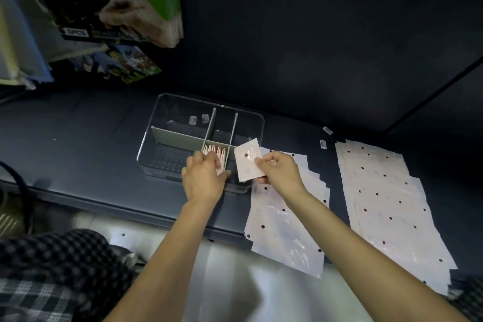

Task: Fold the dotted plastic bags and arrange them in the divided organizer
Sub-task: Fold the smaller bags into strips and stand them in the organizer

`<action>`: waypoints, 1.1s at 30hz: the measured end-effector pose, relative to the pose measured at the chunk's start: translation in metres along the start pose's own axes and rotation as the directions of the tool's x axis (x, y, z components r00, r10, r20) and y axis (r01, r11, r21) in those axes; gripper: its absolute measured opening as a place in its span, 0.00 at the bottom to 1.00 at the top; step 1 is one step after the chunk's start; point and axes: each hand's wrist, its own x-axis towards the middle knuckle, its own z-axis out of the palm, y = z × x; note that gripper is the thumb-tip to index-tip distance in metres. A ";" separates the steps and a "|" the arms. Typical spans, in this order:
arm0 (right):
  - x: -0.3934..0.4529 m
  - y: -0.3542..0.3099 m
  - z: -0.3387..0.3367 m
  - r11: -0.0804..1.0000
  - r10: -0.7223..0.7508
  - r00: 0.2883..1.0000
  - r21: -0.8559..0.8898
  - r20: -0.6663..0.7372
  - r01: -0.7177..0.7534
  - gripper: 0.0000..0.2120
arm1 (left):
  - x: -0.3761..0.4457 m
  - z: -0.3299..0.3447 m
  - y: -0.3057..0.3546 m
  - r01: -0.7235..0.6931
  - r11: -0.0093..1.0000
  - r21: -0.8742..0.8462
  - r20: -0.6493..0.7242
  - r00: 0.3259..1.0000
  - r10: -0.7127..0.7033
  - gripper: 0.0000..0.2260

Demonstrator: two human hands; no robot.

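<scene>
Pale folded bag (247,162) (one dot)

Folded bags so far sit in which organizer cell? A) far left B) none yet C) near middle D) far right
C: the folded bags stand upright in the near middle cell of the organizer, at the left hand; the right hand holds another folded bag beside it.

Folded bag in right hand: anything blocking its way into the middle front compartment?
Yes. The left hand rests over that compartment of the organizer, on the upright folded bags already there. The folded bag, pinched by the right hand, sits just right of it.
</scene>
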 end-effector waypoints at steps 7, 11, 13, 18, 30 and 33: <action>0.018 0.002 0.032 0.999 0.042 0.997 0.019 0.072 -0.043 0.06 | 0.002 0.009 -0.011 0.033 0.993 0.117 -0.084 0.996 -0.023 0.11; 0.026 0.007 0.042 0.997 0.026 0.998 -0.071 0.063 -0.021 0.08 | 0.004 0.013 -0.015 0.035 0.986 0.164 -0.083 0.996 -0.022 0.10; 0.026 0.007 0.046 0.992 -0.015 0.999 -0.123 0.045 0.020 0.09 | 0.005 0.013 -0.017 0.064 0.992 0.109 -0.109 0.993 -0.052 0.09; 0.022 0.006 0.060 0.907 -0.156 0.988 -0.397 -0.002 0.143 0.11 | 0.004 0.012 -0.018 0.077 0.997 -0.001 -0.155 0.985 -0.077 0.05; 0.024 0.008 0.086 0.721 -0.118 0.992 -0.684 0.034 0.109 0.18 | -0.003 0.017 -0.022 0.007 0.996 -0.091 -0.153 0.988 -0.021 0.07; 0.026 0.011 0.083 0.735 -0.098 0.995 -0.672 0.019 0.085 0.14 | -0.007 0.018 -0.022 0.004 0.987 -0.158 -0.183 0.982 -0.033 0.06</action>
